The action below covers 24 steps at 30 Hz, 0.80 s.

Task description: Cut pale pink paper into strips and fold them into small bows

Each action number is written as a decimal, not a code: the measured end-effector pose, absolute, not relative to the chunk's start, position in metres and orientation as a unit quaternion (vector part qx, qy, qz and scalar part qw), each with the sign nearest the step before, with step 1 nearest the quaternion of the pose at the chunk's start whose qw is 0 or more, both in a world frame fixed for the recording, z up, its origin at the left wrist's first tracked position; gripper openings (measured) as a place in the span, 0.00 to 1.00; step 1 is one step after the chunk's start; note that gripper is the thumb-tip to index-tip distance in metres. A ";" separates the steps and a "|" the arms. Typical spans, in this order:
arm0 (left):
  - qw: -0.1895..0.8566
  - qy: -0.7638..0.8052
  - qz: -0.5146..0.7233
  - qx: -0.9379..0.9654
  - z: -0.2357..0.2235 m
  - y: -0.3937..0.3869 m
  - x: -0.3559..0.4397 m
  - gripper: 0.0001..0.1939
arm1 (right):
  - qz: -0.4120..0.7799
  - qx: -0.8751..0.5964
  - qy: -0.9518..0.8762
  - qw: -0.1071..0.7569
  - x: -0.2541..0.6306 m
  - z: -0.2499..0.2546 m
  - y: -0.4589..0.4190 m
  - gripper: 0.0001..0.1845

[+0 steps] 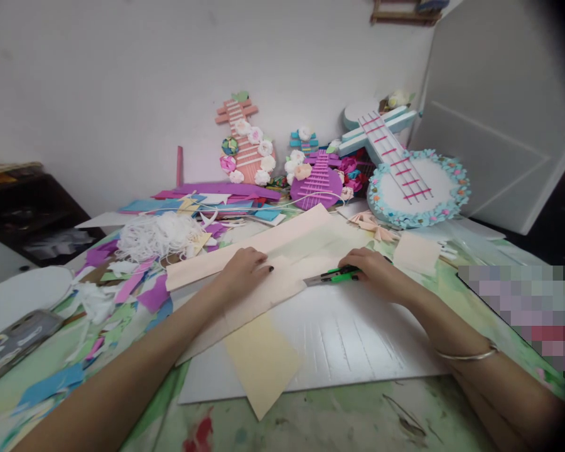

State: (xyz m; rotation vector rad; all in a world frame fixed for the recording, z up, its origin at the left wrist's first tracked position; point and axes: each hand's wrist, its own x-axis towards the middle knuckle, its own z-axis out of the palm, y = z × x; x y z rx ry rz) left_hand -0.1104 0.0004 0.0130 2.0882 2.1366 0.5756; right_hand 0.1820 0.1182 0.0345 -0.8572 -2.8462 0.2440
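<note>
My left hand (245,271) lies on a sheet of peach craft paper (275,292), its fingers stretched over it. My right hand (374,273) is closed around a green and black utility knife (341,274), whose blade points left and touches or hovers at the right edge of the peach sheet; which of the two I cannot tell. Under the paper is a white foam board (343,333) scored with several thin cut lines. A pale yellow paper piece (266,364) sticks out from beneath the peach sheet and over the board's front edge.
Tangled white yarn (157,237) and colourful paper scraps (153,293) cover the left side, near a grey phone-like item (21,342). Decorated paper instruments lean at the wall: a pink one (248,154), a purple one (316,182) and a light blue one (417,188).
</note>
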 end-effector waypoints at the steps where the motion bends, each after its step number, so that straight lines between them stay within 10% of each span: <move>1: 0.070 0.715 0.205 0.665 0.013 0.005 -0.112 0.15 | 0.082 -0.279 -0.953 0.087 0.181 0.032 0.119 0.23; 24: 0.275 0.661 0.379 0.586 0.015 0.015 -0.122 0.12 | 0.046 -0.244 -0.952 0.177 0.165 0.002 0.125 0.23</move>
